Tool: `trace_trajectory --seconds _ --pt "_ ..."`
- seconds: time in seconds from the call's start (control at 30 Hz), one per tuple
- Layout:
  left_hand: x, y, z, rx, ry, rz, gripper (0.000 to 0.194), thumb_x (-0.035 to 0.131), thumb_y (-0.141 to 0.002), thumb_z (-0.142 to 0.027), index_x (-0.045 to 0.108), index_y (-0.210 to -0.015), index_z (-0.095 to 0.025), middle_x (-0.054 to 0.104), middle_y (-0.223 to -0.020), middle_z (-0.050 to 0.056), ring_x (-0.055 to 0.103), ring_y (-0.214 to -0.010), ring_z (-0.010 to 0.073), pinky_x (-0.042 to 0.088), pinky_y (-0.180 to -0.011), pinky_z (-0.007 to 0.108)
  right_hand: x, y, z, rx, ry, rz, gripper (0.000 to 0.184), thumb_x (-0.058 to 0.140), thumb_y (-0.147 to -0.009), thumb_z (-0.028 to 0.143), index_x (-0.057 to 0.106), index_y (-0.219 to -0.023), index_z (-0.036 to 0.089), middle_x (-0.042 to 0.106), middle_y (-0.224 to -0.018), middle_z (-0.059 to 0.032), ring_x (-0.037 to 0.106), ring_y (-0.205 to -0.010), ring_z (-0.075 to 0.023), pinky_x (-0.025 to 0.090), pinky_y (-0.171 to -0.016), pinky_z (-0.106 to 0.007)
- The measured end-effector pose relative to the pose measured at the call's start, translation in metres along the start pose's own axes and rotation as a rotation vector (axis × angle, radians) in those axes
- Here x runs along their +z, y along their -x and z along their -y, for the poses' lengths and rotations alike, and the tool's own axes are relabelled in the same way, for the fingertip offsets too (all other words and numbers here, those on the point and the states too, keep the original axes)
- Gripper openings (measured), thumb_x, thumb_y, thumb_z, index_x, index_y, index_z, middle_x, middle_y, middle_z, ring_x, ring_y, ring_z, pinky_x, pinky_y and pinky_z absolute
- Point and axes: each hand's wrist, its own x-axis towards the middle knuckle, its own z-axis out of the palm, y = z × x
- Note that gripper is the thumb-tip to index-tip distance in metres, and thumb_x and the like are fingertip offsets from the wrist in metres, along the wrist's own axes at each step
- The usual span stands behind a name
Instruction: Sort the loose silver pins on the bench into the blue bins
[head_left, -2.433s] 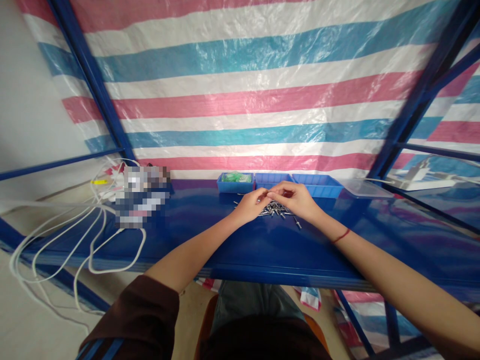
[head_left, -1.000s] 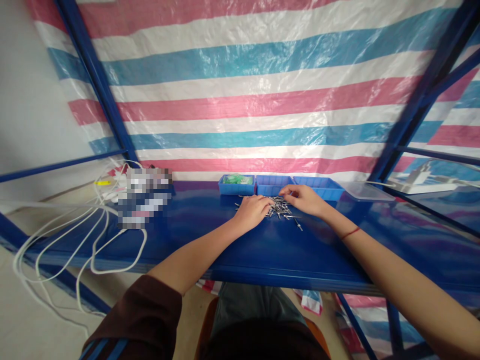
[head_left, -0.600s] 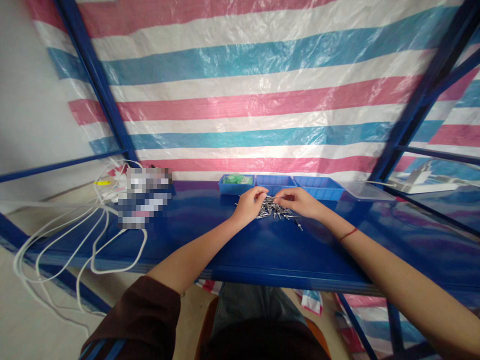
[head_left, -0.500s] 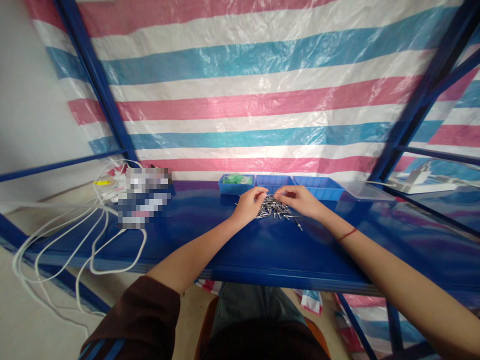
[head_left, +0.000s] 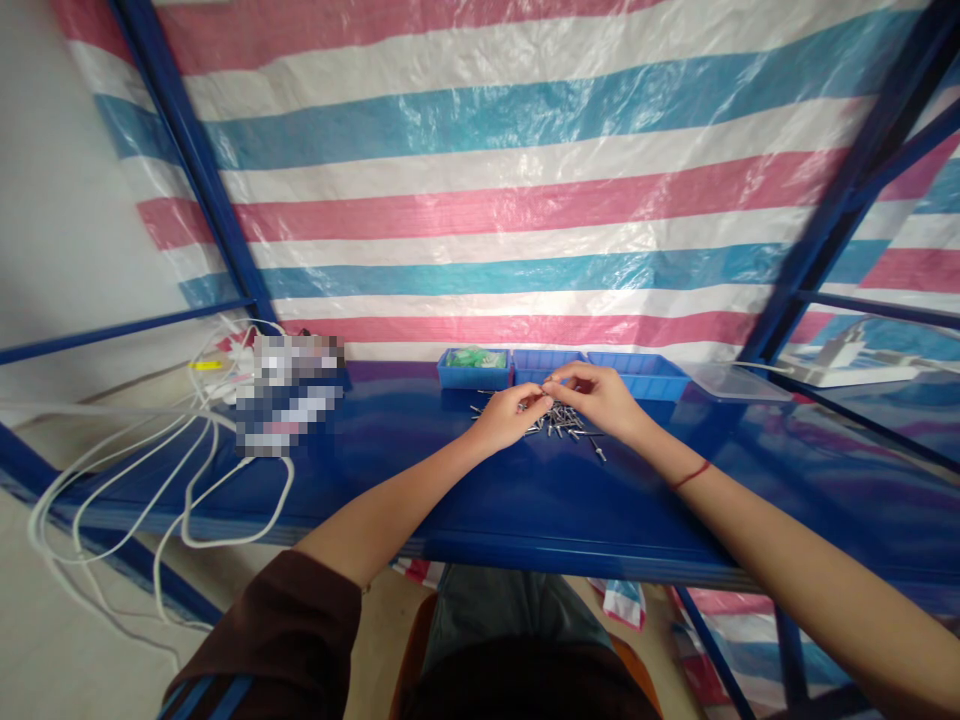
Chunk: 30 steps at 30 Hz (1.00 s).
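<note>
A heap of small silvery metal pins that look like blind rivets (head_left: 571, 424) lies on the blue tabletop (head_left: 450, 500). Above it, my left hand (head_left: 507, 418) and my right hand (head_left: 600, 400) meet fingertip to fingertip. Both have thumb and fingers pinched together; whatever is between them is too small and covered to make out. One rivet (head_left: 599, 451) lies at the near right edge of the heap. My hands hide part of the pile.
Behind the hands stand a blue bin (head_left: 472, 380) with green items, a middle bin (head_left: 547, 359) and a right bin (head_left: 646, 380). A clear plastic sheet or lid (head_left: 739, 383) and white power strip (head_left: 851, 372) lie right. White cables (head_left: 232, 543) loop over the left side.
My left hand has moved right and my right hand slightly left, so their fingertips now meet over the heap. Before, a gap lay between them.
</note>
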Motion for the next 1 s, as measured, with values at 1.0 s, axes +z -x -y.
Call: trace_trajectory --seconds 1.0 --pt "-0.001 0.007 0.004 0.215 -0.589 0.295 0.024 0.048 -0.086 -0.037 0.067 -0.098 -0.030 0.060 -0.104 0.002 0.049 -0.099 0.0198 0.033 -0.085 0.034 -0.070 -0.006 -0.090 0.636 0.344 -0.439 0.042 0.042 -0.078 0.047 0.058 -0.057 0.015 0.049 -0.039 -0.0023 0.045 -0.035 -0.0124 0.038 -0.043 -0.026"
